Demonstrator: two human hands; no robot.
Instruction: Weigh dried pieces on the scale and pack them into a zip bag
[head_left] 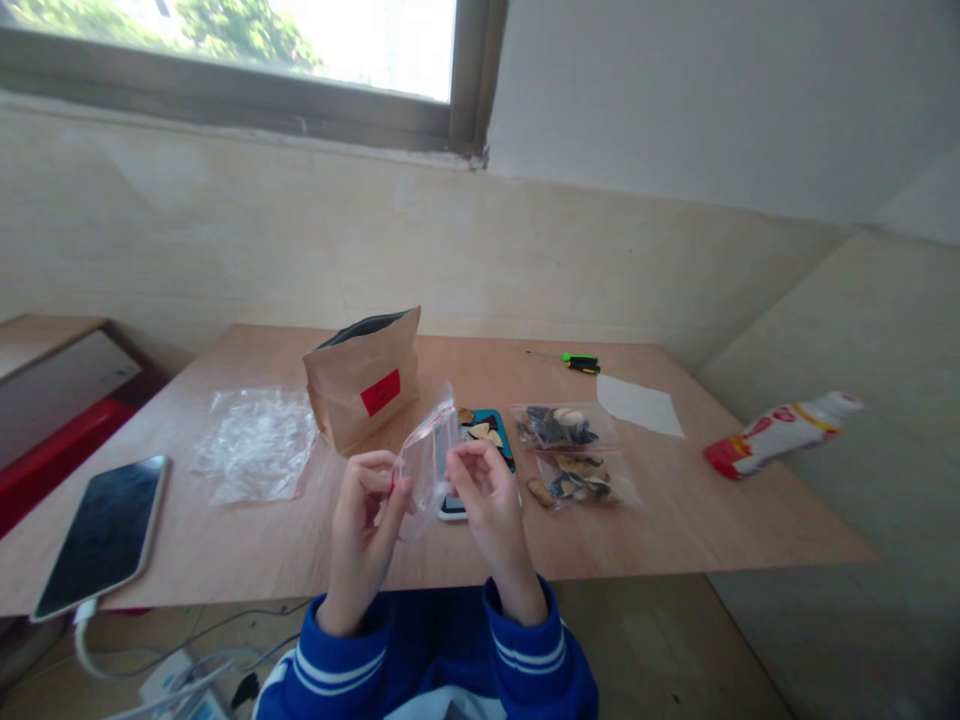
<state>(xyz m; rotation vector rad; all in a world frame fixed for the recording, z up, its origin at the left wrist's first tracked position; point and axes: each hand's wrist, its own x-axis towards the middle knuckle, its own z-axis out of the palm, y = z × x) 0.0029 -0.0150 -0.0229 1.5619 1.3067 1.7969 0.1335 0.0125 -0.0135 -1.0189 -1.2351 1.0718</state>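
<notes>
Under a window, a wooden table [225,560] stands against a pale wall, and a person in blue sleeves with white stripes sits at its near edge. Both hands are raised just above this edge and hold one small clear zip bag [429,452] with a red strip at its mouth. The left hand [365,515] pinches one side of the mouth between thumb and fingers, and the right hand [484,490] pinches the other side in the same way, so all fingers are closed on the plastic and the mouth sits between the two hands. The bag looks empty, as far as I can see through it. Directly behind it lies a small dark tray [491,432] with some pale and dark slices on it, partly hidden by the bag. Just to the right of the tray lie two filled bags [574,455] with similar slices, one behind the other and touching. A brown paper pouch [364,382] with a red label stands open at the top, left of the tray. Further left lies a pile of clear bags [255,442], and a phone [105,535] on a cable rests near the left edge. At the far side lie a screwdriver [574,362] and a white paper [639,405]. A red and white packet [780,432] lies off to the right.
</notes>
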